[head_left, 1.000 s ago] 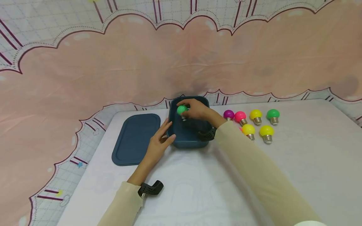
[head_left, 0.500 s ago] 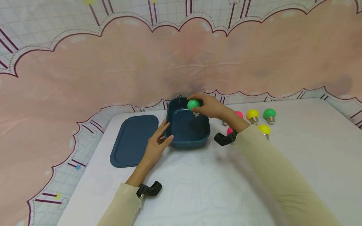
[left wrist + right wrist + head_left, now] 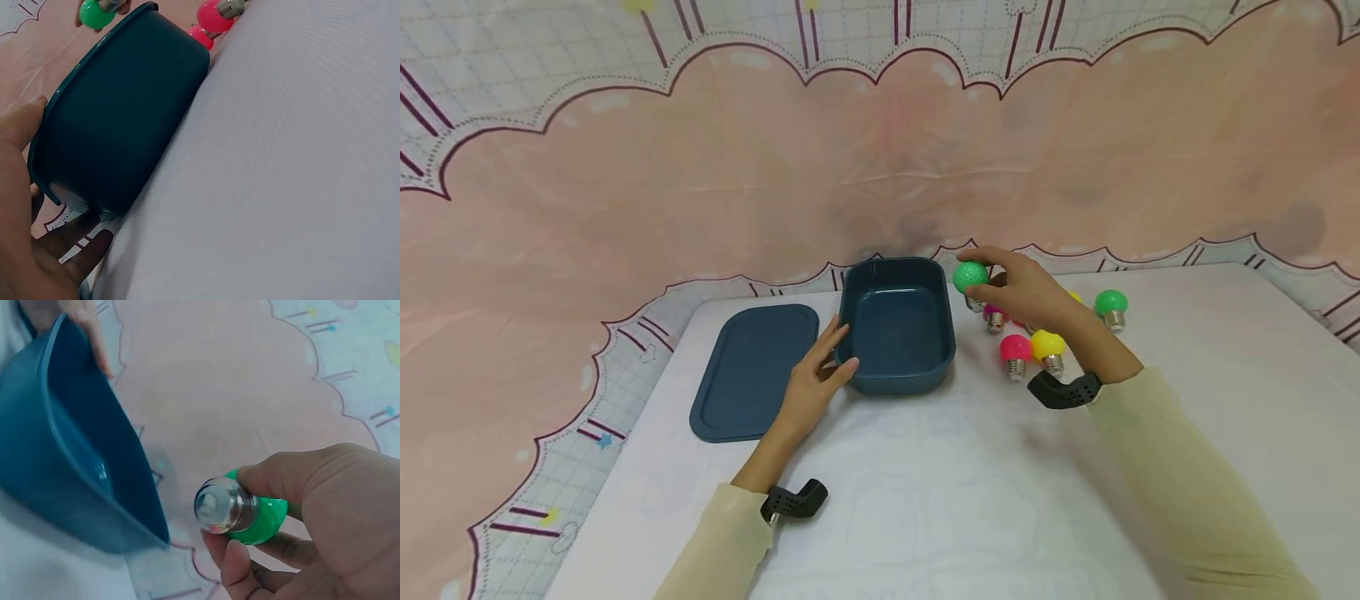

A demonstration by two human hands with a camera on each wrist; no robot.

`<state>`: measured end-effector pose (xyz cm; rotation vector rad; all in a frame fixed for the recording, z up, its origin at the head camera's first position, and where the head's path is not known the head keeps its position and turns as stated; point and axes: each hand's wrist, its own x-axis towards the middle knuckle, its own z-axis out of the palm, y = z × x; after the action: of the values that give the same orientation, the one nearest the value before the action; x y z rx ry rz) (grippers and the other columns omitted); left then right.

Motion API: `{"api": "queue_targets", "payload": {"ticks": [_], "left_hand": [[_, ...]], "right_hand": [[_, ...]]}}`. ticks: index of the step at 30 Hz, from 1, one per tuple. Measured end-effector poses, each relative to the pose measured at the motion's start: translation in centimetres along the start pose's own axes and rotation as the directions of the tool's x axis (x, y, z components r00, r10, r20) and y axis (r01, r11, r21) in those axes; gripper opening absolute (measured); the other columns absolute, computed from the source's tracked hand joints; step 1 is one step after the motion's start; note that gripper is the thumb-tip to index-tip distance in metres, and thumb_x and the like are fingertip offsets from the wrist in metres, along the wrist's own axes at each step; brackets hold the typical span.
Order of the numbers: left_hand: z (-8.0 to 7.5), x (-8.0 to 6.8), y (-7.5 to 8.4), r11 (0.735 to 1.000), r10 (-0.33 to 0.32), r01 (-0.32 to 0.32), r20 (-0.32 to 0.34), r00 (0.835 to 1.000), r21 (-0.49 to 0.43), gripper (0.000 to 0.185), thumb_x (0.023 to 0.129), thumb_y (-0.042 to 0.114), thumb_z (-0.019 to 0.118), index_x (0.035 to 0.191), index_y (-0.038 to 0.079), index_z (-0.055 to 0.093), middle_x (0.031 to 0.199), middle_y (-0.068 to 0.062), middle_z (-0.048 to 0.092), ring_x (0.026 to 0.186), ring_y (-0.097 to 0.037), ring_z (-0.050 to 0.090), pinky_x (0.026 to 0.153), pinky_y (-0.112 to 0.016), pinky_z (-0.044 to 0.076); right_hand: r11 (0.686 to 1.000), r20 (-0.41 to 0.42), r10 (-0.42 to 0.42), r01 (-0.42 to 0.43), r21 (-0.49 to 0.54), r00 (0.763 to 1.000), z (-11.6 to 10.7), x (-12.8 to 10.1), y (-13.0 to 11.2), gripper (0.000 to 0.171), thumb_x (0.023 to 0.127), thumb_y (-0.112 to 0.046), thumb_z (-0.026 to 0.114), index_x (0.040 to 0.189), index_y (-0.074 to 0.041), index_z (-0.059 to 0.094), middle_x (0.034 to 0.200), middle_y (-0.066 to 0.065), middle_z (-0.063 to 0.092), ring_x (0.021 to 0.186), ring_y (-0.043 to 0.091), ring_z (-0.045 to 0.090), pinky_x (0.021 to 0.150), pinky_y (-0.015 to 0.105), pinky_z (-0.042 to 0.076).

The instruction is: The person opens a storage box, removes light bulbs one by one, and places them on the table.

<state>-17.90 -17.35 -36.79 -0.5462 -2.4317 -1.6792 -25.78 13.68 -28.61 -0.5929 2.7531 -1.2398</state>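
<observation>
My right hand pinches a green light bulb in the air, just past the right rim of a dark blue plastic box. In the right wrist view the bulb's silver screw base points toward the box, with thumb and fingers around the green globe. My left hand rests against the box's left side, its fingers fairly straight and the thumb near the front corner. The left wrist view has that thumb at the rim. Nothing shows inside the box.
A matching blue lid lies flat left of the box. Right of it are several bulbs: a pink bulb, a yellow bulb, a purple bulb and another green bulb. Some are partly behind the right hand. A patterned cloth hangs behind.
The right hand has carried the green bulb from inside the box, over its right rim, toward the other bulbs. The left hand stays at the box's side.
</observation>
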Motion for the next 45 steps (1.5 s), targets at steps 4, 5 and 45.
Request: {"api": "queue_targets", "payload": {"ticks": [4, 5, 45], "left_hand": [[0.1, 0.1, 0.1, 1.000, -0.008, 0.008, -0.005, 1.000, 0.001, 0.056, 0.094, 0.007, 0.060, 0.145, 0.000, 0.038, 0.156, -0.010, 0.021, 0.136, -0.037, 0.031, 0.104, -0.051, 0.035], [0.1, 0.1, 0.2, 1.000, -0.012, 0.012, -0.005, 1.000, 0.001, 0.056, 0.094, 0.008, 0.060, 0.145, 0.000, 0.038, 0.156, -0.010, 0.021, 0.135, -0.037, 0.032, 0.104, -0.051, 0.035], [0.3, 0.8, -4.2, 1.000, -0.005, 0.005, -0.016, 1.000, 0.013, 0.058, 0.095, 0.020, 0.062, 0.148, 0.012, 0.039, 0.157, 0.003, 0.022, 0.136, -0.028, 0.033, 0.106, -0.046, 0.035]], "right_hand": [[0.999, -0.008, 0.009, -0.009, -0.040, 1.000, -1.3, -1.6, 1.0, 0.052, 0.093, -0.023, 0.064, 0.141, -0.021, 0.047, 0.132, 0.009, 0.050, 0.107, 0.030, 0.058, 0.076, 0.038, 0.055], [0.999, -0.009, 0.010, -0.010, -0.054, 1.000, -1.7, -2.1, 1.3, 0.052, 0.093, -0.023, 0.064, 0.142, -0.020, 0.046, 0.134, 0.010, 0.050, 0.107, 0.031, 0.058, 0.077, 0.038, 0.054], [0.913, -0.132, 0.213, -0.246, -0.327, 0.968, -6.1, -11.6, 15.4, 0.053, 0.092, -0.023, 0.064, 0.134, 0.004, 0.046, 0.120, 0.033, 0.051, 0.094, 0.043, 0.056, 0.068, 0.046, 0.053]]}}
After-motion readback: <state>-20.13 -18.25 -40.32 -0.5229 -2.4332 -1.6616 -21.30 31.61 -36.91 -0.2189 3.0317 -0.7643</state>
